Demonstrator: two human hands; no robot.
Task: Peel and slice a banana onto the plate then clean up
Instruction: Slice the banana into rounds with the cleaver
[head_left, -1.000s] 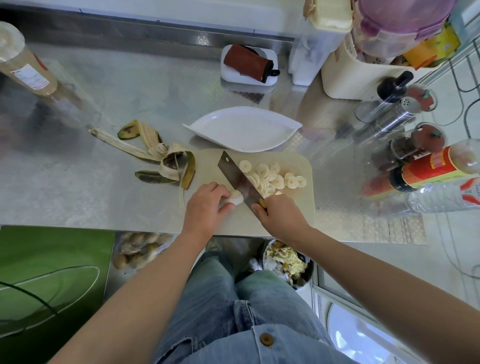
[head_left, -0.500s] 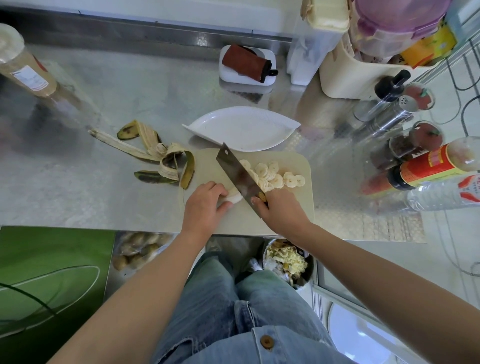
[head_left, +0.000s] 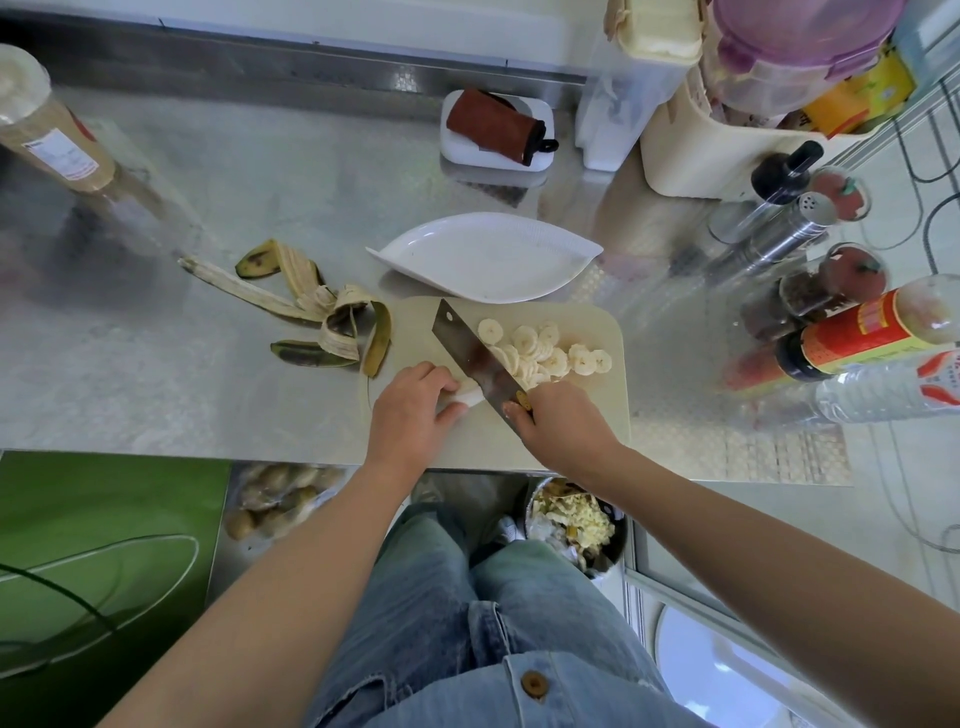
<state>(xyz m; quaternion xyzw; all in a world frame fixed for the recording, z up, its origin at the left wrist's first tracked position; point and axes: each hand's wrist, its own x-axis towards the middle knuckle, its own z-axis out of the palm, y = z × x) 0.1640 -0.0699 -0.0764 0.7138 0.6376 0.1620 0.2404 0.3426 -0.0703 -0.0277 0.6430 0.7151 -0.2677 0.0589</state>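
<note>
Well, nearest to me, below the near edge of the cutting board, stands a bin of scraps. On the board's near left part my left hand has its fingers curled over the last stub of banana, pinning it down; only the pale cut end shows. My right hand, at the board's near middle, is wrapped tight round the handle of the knife, whose broad blade runs slantwise across the board and meets the stub's cut end.

Beyond the blade, on the board's far right half, the slices lie in an overlapping heap. I judge the stub soft and slick: squeeze and it mashes, slacken and it skids. I would hold it lightly by its sides, fingertips tucked back from the blade. The slices look light and sticky, so scooping them on the flat of the blade should suit better than pinching.

Just left of the board the peel sprawls on the counter. Just past the board's far edge sits the plate, with no slices on it that I can see. Right of the board a bottle carries a red and yellow label, its print too small to read. The label on the jar far to the left is no clearer.
</note>
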